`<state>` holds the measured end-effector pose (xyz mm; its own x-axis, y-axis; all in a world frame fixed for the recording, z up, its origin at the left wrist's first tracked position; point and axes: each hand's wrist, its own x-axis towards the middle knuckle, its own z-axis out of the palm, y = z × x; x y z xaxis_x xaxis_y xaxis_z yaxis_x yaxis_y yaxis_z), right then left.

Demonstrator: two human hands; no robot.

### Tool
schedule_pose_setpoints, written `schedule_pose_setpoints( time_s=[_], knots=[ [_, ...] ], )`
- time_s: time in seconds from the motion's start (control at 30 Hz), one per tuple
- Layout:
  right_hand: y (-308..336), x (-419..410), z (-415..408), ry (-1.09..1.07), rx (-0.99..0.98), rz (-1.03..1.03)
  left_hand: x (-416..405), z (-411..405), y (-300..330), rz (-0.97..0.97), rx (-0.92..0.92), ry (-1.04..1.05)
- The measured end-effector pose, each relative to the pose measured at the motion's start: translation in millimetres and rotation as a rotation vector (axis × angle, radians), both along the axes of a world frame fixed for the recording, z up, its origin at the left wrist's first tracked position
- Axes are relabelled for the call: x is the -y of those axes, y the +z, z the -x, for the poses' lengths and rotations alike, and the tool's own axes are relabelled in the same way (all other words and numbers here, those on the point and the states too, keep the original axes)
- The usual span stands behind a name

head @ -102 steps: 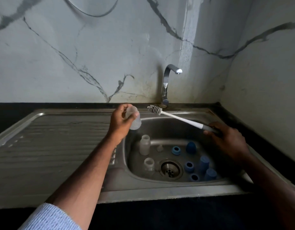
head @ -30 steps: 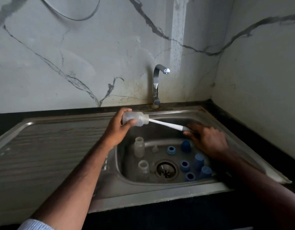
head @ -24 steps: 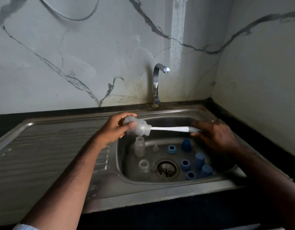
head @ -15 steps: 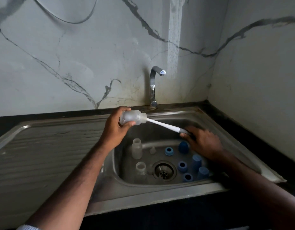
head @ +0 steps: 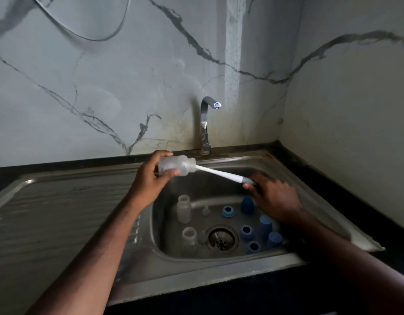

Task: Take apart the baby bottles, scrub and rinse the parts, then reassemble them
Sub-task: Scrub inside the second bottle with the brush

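We see marble-look wall (head: 105,87) behind and to the right, dark surface (head: 332,178) along its foot, steel sink (head: 196,273) set into it with ribbed drainboard (head: 60,212) on the left and basin on the right. Tap (head: 205,123) stands at the back edge, spout over the basin, no water visible. Our left hand (head: 151,180) holds a clear bottle (head: 173,168) on its side above the basin's back-left corner, fingers clenched round the body, mouth pointing right. Our right hand (head: 273,198) has fingers closed on the grey grip of a white brush (head: 219,173); its head is inside the bottle, handle sloping down to the right. On the basin floor: two more clear bottles (head: 184,211) left of the drain (head: 222,238), a small clear teat (head: 205,210) between, blue caps (head: 265,225) and blue rings (head: 227,211) on the right, partly under our right wrist.
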<state>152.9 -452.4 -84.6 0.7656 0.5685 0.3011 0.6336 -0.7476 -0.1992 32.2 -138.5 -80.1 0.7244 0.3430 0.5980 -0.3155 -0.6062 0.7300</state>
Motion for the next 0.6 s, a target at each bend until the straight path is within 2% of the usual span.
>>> schedule_pose_setpoints(
  time_s=[0.1,0.23,0.3,0.33,0.4,0.5,0.6],
  knots=[
    [-10.8,-3.8,-4.7,0.04,-0.102,-0.003,1.0,-0.9,1.8,-0.226,0.132,0.008],
    [-15.4,-2.2,-16.0,0.139,-0.231,-0.095,0.0,-0.1,-3.6,-0.214,0.073,0.047],
    [-17.2,0.8,-21.9,0.142,-0.169,-0.137,-0.4,1.4,-2.3,-0.045,-0.046,0.026],
    [-16.2,2.4,-23.5,0.116,-0.124,-0.126,3.3,2.9,1.1,0.11,-0.097,-0.031],
    [-10.5,4.6,-25.2,0.059,-0.015,-0.023,9.1,3.9,8.4,0.32,-0.177,-0.101],
    [-3.5,8.1,-24.2,0.063,0.193,0.044,9.1,6.9,13.6,0.425,-0.346,-0.099],
    [-1.9,6.6,-17.1,0.013,0.312,0.054,9.7,11.8,13.2,0.59,-0.452,-0.096]
  ],
)
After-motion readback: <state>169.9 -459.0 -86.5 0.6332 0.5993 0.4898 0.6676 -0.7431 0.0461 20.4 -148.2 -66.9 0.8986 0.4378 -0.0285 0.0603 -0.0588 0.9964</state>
